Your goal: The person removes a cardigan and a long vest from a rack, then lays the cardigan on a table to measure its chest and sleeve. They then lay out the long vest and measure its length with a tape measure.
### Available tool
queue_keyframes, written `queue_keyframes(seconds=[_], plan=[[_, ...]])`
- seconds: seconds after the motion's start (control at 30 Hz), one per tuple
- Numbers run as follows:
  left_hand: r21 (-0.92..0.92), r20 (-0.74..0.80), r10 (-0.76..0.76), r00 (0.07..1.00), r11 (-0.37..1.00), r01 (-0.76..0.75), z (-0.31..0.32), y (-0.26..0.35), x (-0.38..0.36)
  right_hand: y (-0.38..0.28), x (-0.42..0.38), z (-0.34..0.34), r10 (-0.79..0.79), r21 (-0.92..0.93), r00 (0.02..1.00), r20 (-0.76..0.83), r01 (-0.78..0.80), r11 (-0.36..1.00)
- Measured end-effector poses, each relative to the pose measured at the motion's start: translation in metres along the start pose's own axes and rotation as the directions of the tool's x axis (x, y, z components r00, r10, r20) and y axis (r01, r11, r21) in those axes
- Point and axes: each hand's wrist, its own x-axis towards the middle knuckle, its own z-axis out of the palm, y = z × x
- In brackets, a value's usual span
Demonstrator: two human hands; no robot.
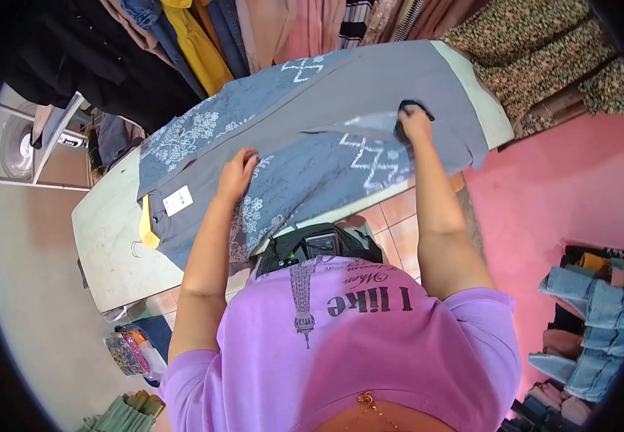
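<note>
The long gray garment (380,75) lies spread lengthwise on the surface (103,237), its neck end at the left and its wider end at the right. Your right hand (415,126) is closed around the dark handle of what looks like a clothes iron (419,107), over the near side of the wider end. Your left hand (236,176) rests on the gray cloth, near its edge facing you; whether its fingers pinch the fabric, you cannot tell from this angle. The two hands are well apart, with a stretch of cloth between them.

To work this part well, it would likely help to keep the tool's face level, draw the cloth lightly taut with your left hand, and leave those fingers clear of the tip. Watch the gray edge between your hands: it could easily fold under.

The gray fabric looks thin, smooth and matte, with soft ripples. At the neck end are a stiff white tag (179,201) and a bright yellow piece (148,225), angular and flat. Under the garment, a blue cloth (305,176) shows on both sides, printed with white flowers and jagged outlines. The pale surface is long, with a rounded corner at the right.

Beyond it hang a yellow garment (197,43) and gathered floral fabric (535,36); to your right, folded denim (604,302) is layered in rows.
</note>
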Motion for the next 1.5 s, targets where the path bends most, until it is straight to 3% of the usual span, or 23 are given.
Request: queue_keyframes(seconds=[0.07, 0.13, 0.2, 0.3, 0.37, 0.4, 0.43, 0.5, 0.67, 0.73, 0.8, 0.83, 0.9, 0.97, 1.03, 1.1, 1.27, 1.37, 1.43, 1.47, 1.5], plan=[[0.084, -0.101, 0.079, 0.992, 0.994, -0.07, -0.012, -0.018, -0.025, -0.008, -0.017, -0.003, 0.116, -0.081, 0.993, -0.011, -0.117, 0.99], [0.264, -0.177, 0.081, 0.981, 0.964, -0.032, -0.037, -0.02, -0.053, 0.013, -0.01, -0.003, 0.023, 0.059, 0.999, -0.039, -0.021, 0.998], [0.333, -0.349, 0.087, 0.933, 0.942, 0.037, -0.05, -0.041, -0.079, 0.023, 0.01, -0.018, 0.041, 0.066, 0.999, -0.014, -0.04, 0.997], [0.422, -0.436, -0.013, 0.9, 0.88, 0.217, -0.064, -0.067, -0.114, -0.003, 0.037, -0.052, 0.053, -0.015, 0.996, -0.074, -0.054, 0.998], [0.556, -0.568, -0.126, 0.813, 0.669, 0.493, -0.064, -0.082, -0.131, -0.026, 0.063, -0.054, -0.026, -0.034, 0.999, -0.02, 0.025, 0.999], [0.554, -0.577, -0.136, 0.805, 0.66, 0.508, -0.063, -0.087, -0.137, -0.036, 0.075, -0.049, -0.088, -0.045, 0.996, 0.026, 0.089, 0.995], [0.513, -0.59, -0.284, 0.756, 0.59, 0.623, -0.062, -0.089, -0.142, -0.044, 0.083, -0.04, -0.098, -0.042, 0.994, 0.04, 0.1, 0.994], [0.493, -0.551, -0.506, 0.663, 0.443, 0.749, -0.061, -0.11, -0.156, -0.054, 0.095, -0.018, -0.288, -0.005, 0.927, 0.241, 0.298, 0.955], [0.535, -0.469, -0.66, 0.587, 0.316, 0.783, -0.073, -0.125, -0.172, -0.013, 0.087, 0.021, -0.332, -0.032, 0.877, 0.347, 0.365, 0.931], [0.54, -0.427, -0.683, 0.593, 0.334, 0.773, -0.079, -0.129, -0.173, -0.008, 0.091, 0.02, -0.324, -0.038, 0.872, 0.366, 0.362, 0.931], [0.535, -0.433, -0.68, 0.591, 0.334, 0.776, -0.081, -0.124, -0.165, -0.005, 0.104, 0.006, -0.232, 0.164, 0.732, 0.64, 0.164, 0.973], [0.513, -0.537, -0.562, 0.63, 0.376, 0.772, -0.082, -0.13, -0.161, -0.017, 0.113, -0.001, -0.201, 0.205, 0.767, 0.609, 0.092, 0.974], [0.52, -0.669, -0.274, 0.691, 0.492, 0.698, -0.082, -0.122, -0.137, -0.034, 0.145, 0.003, -0.272, 0.267, 0.84, 0.469, 0.159, 0.95], [0.555, -0.592, -0.074, 0.802, 0.685, 0.473, -0.08, -0.116, -0.101, -0.061, 0.175, 0.023, -0.307, 0.2, 0.897, 0.318, 0.253, 0.946], [0.632, -0.454, -0.072, 0.888, 0.676, 0.378, -0.074, -0.083, -0.06, -0.085, 0.197, 0.047, -0.344, 0.055, 0.896, 0.281, 0.343, 0.938], [0.634, -0.36, -0.039, 0.932, 0.723, 0.275, -0.067, -0.077, -0.032, -0.109, 0.203, 0.064, -0.312, -0.006, 0.892, 0.326, 0.332, 0.943], [0.647, -0.281, -0.088, 0.956, 0.718, 0.257, -0.068, -0.076, 0.0, -0.127, 0.207, 0.091, -0.271, -0.142, 0.861, 0.43, 0.361, 0.922], [0.669, -0.285, -0.068, 0.956, 0.701, 0.249, -0.072, -0.086, 0.007, -0.119, 0.214, 0.088, -0.285, -0.072, 0.86, 0.424, 0.345, 0.936], [0.674, -0.293, -0.052, 0.955, 0.697, 0.245, -0.076, -0.092, 0.005, -0.116, 0.22, 0.068, -0.289, 0.133, 0.882, 0.373, 0.257, 0.957], [0.647, -0.318, -0.052, 0.947, 0.717, 0.257, -0.08, -0.093, 0.003, -0.116, 0.217, 0.048, -0.368, 0.213, 0.865, 0.34, 0.311, 0.926], [0.619, -0.343, -0.054, 0.938, 0.738, 0.269, -0.083, -0.092, 0.001, -0.114, 0.21, 0.024, -0.386, 0.386, 0.84, 0.382, 0.234, 0.892]])
